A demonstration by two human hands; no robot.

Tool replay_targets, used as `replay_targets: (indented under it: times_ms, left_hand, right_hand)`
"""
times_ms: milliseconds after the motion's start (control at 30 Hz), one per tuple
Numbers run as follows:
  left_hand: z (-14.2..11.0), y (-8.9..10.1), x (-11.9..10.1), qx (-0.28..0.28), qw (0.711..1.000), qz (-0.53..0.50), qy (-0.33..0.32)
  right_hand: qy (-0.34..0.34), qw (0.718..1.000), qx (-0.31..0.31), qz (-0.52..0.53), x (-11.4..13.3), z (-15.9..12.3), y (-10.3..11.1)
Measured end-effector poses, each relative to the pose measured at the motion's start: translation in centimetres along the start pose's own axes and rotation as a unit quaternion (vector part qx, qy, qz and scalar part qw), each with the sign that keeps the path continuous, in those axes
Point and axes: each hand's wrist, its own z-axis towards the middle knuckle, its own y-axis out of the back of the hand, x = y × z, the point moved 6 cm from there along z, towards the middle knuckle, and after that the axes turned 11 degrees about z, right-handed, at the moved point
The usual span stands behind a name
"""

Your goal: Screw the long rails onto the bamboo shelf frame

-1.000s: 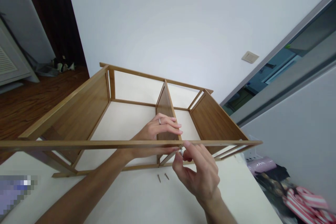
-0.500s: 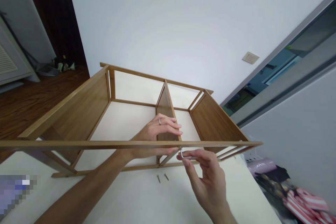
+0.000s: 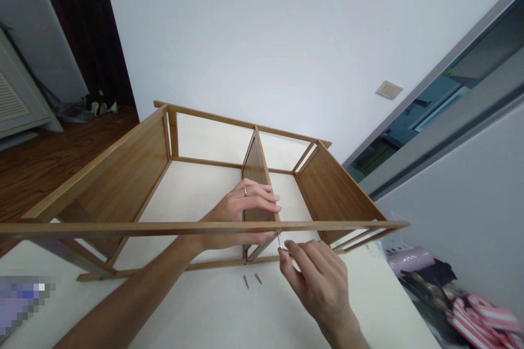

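A brown wooden shelf frame (image 3: 327, 225) lies on its side on the white table. Reaching through it from the near side, my left hand (image 3: 241, 202) grips the middle shelf panel (image 3: 259, 172) close to the near rail, fingers over its edge and thumb below. My right hand (image 3: 315, 267) is closed on a small L-shaped hex key (image 3: 280, 240). The key's end meets a bolt at the near rail, just below where the panel joins it; the bolt is mostly hidden. Two loose screws, a left screw (image 3: 246, 282) and a right screw (image 3: 258, 278), lie on the table.
The white table (image 3: 196, 311) carries the frame, with a wall behind. A blurred-out purple object (image 3: 18, 305) is at the left edge. To the right are a pink roll (image 3: 411, 259) and a striped red-and-white cloth (image 3: 485, 316). A white cabinet (image 3: 22, 92) stands at far left.
My right hand has turned the hex key, and its fingers have rolled over so the back of the hand shows more. My left hand keeps its grip on the panel.
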Motion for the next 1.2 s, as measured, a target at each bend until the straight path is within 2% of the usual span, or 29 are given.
replay_targets:
  times_ms: [167,333,433,533,633,733,833,1033,1133,1200]
  left_hand:
    - [0.0,0.0,0.1,0.005,1.0,0.003,-0.002]
    - [-0.1,-0.1,0.3,0.005,1.0,0.002,0.002]
    - [-0.1,0.0,0.3,0.006,1.0,0.001,0.004]
    - [-0.1,0.0,0.3,0.011,1.0,0.004,0.011]
    - [0.0,0.2,0.0,0.009,1.0,0.007,0.007]
    - [0.0,0.2,0.0,0.0,1.0,0.007,0.004]
    - [0.0,0.2,0.0,-0.009,1.0,0.006,0.002]
    - [0.0,0.2,-0.1,-0.011,1.0,0.007,-0.004]
    - [0.1,0.5,-0.1,0.006,1.0,0.01,-0.011]
    - [0.2,0.7,-0.2,0.019,1.0,0.015,-0.018]
  right_hand:
    - [-0.069,0.994,-0.001,0.086,0.7,-0.1,-1.8]
    - [-0.142,0.965,0.008,0.218,1.0,-0.3,-3.1]
    - [-0.157,0.959,0.008,0.236,1.1,-0.3,-3.4]
    - [-0.161,0.962,-0.019,0.221,1.1,-0.5,-3.3]
    - [-0.171,0.956,-0.09,0.223,1.1,-1.0,-3.0]
    - [-0.117,0.967,-0.124,0.19,1.5,-1.2,-2.9]
    - [-0.043,0.985,-0.069,0.151,2.0,-0.9,-3.2]
    - [0.026,0.988,0.029,0.149,1.4,-0.2,-2.7]
    - [0.088,0.989,0.052,0.11,1.5,0.4,-1.8]
    - [0.121,0.989,0.045,0.067,1.5,0.8,-1.2]
